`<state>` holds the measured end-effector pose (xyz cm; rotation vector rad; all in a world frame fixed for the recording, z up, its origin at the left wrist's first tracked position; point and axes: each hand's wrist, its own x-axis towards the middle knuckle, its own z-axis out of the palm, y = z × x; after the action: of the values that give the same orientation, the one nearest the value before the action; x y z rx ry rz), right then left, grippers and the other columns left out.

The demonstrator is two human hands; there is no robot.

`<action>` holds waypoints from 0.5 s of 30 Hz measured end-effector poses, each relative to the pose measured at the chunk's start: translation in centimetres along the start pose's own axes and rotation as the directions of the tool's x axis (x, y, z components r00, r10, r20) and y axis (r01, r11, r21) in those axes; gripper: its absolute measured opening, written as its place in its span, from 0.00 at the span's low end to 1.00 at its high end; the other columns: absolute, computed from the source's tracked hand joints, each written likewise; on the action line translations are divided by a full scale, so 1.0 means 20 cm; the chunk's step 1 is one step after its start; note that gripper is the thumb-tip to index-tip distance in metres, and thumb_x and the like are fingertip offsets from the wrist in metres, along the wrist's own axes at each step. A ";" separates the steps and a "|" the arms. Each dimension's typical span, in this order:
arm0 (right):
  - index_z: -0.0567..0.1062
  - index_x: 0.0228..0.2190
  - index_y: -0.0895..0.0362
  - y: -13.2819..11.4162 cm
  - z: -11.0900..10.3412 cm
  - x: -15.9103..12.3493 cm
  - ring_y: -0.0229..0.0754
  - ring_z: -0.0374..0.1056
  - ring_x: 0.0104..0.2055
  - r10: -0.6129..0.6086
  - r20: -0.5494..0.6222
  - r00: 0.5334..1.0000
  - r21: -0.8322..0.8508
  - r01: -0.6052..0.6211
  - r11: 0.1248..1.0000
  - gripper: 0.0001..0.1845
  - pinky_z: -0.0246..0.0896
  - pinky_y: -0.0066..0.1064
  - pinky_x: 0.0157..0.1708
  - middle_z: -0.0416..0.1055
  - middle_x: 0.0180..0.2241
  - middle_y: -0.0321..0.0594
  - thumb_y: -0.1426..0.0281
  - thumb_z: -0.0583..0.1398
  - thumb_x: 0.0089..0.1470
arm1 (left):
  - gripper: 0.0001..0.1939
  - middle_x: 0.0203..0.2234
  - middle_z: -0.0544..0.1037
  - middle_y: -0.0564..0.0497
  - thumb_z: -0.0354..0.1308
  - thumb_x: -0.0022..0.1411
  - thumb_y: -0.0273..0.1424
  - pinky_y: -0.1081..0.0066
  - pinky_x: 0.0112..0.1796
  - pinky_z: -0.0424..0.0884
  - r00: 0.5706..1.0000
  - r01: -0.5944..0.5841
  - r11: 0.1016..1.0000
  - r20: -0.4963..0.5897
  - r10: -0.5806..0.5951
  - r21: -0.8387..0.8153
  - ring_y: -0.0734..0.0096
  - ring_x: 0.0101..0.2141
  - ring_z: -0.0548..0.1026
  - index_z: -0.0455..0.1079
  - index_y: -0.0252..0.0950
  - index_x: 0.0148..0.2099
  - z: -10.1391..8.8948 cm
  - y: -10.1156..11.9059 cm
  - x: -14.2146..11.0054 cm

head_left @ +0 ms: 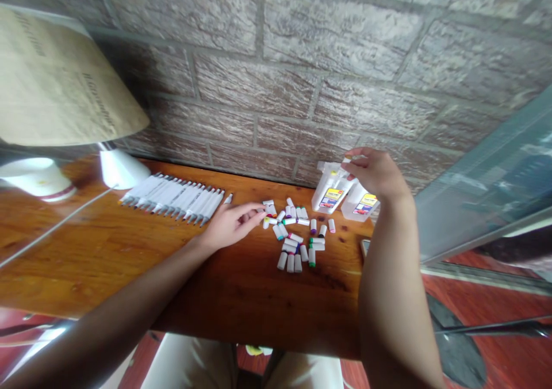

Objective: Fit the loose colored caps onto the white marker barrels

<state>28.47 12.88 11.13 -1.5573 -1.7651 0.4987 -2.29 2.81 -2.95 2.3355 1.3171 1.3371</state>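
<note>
- The right hand point(378, 171) is pinching a small white cap with a yellowish end point(347, 160) over translucent plastic boxes point(320, 198), two o'clock from the scatter.
- The left hand point(230, 225) is sitting ten o'clock of scattered white cylindrical caps point(298, 263) on the brown wooden tabletop point(107, 251), its grip unclear.

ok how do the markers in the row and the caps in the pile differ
The markers are long and slim; the caps are short and stubby. The markers lie side by side in a neat row, while the caps are scattered at mixed angles. Both are mostly white and lie on the wooden table.
</note>
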 end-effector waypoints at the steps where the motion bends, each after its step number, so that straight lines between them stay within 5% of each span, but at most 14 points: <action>1: 0.79 0.46 0.60 0.00 0.00 0.00 0.39 0.73 0.25 0.001 0.022 1.000 -0.020 -0.001 1.000 0.20 0.58 0.26 0.24 0.79 0.28 0.41 0.70 0.65 0.50 | 0.11 0.26 0.84 0.54 0.58 0.69 0.35 0.80 0.26 0.69 1.000 -0.002 1.000 -0.004 0.002 -0.002 0.80 0.21 0.75 0.78 0.35 0.46 0.00 0.00 0.00; 11: 0.82 0.42 0.59 -0.06 0.00 -0.03 0.40 0.75 0.26 0.091 0.149 0.985 -0.253 -0.051 0.966 0.12 0.63 0.25 0.26 0.78 0.22 0.35 0.71 0.64 0.56 | 0.12 0.25 0.83 0.53 0.58 0.69 0.36 0.80 0.26 0.69 1.000 0.007 1.000 -0.003 -0.007 -0.026 0.80 0.20 0.75 0.78 0.34 0.46 0.00 0.00 0.00; 15: 0.82 0.38 0.57 -0.06 -0.01 -0.03 0.42 0.78 0.30 0.045 0.205 0.978 -0.343 0.029 0.939 0.10 0.64 0.25 0.29 0.78 0.23 0.34 0.69 0.60 0.60 | 0.13 0.25 0.83 0.54 0.57 0.69 0.36 0.80 0.26 0.69 1.000 0.013 1.000 0.003 -0.013 -0.018 0.80 0.20 0.74 0.78 0.34 0.46 0.00 0.00 0.00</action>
<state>27.78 11.98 11.84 -1.8050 -2.0967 0.3829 -2.21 2.79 -2.93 2.3123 1.3122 1.3353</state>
